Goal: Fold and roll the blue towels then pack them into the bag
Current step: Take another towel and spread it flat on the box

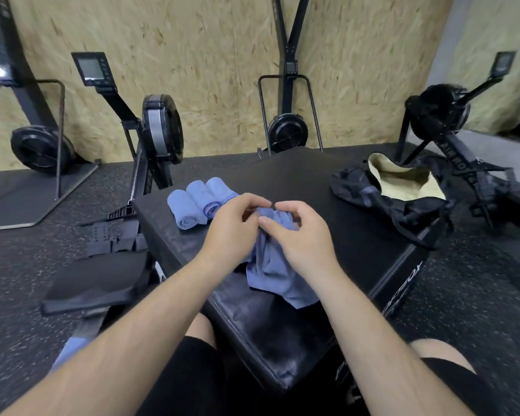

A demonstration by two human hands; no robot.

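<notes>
A wall of chipboard panelling closes off the back of this gym room, and dark speckled rubber flooring runs out from under it. A rowing machine stands to the left with its monitor raised on an arm. More black machines line the wall and the right side.

In the middle sits a black padded box, turned so one corner points at the person seated before it, bare knees to either side of that corner.

Three rolled towels, all blue, lie side by side and touching on the box top, close to its left corner, their spiral ends facing the person.

A black bag slumps along the far right edge near the right corner. Its mouth gapes open and shows a pale lining.

A loose blue towel lies bunched around the middle of the box top, its lower end trailing towards the person's corner.

The left hand has its fingers curled in on the towel's upper end, pinching the cloth. The right hand is right beside it, fingers bent over the same end and thumb reaching across towards the left hand, gripping the cloth too. The two hands nearly touch at the fingertips.

Low on the left, past the left forearm, a bit more blue cloth shows down by the floor; I cannot tell what it rests on.
</notes>
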